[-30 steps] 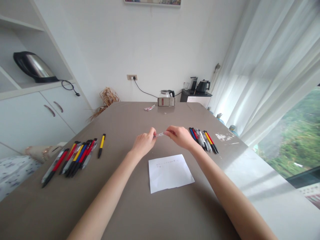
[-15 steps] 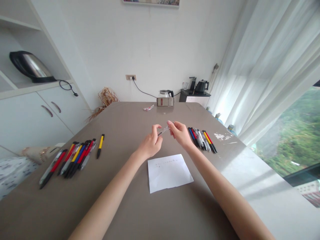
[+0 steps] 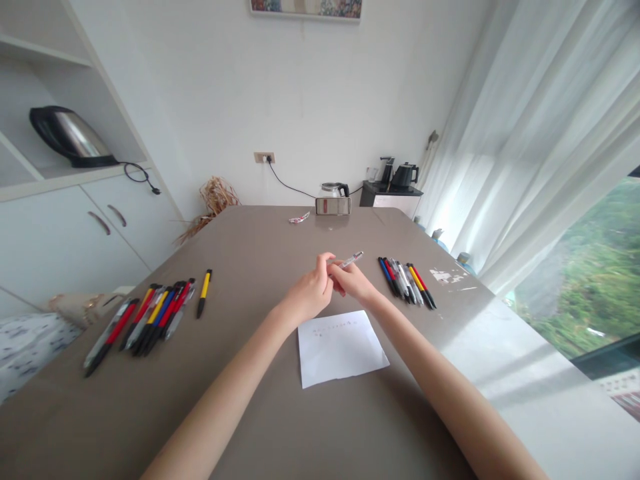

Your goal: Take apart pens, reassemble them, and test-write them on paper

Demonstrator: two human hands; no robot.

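Both my hands on one pen, frame centre
My right hand (image 3: 356, 283) pinches the pen (image 3: 349, 261); my left hand (image 3: 311, 293) closes against it, above the paper (image 3: 341, 347)

Bare table (image 3: 260, 267) between two pen groups (image 3: 150, 313) (image 3: 407, 279).

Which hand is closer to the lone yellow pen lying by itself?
Left. The left hand is over the table's middle, well to the right of the yellow pen. The right hand, holding a clear pen, is farther right still, beyond the left hand.
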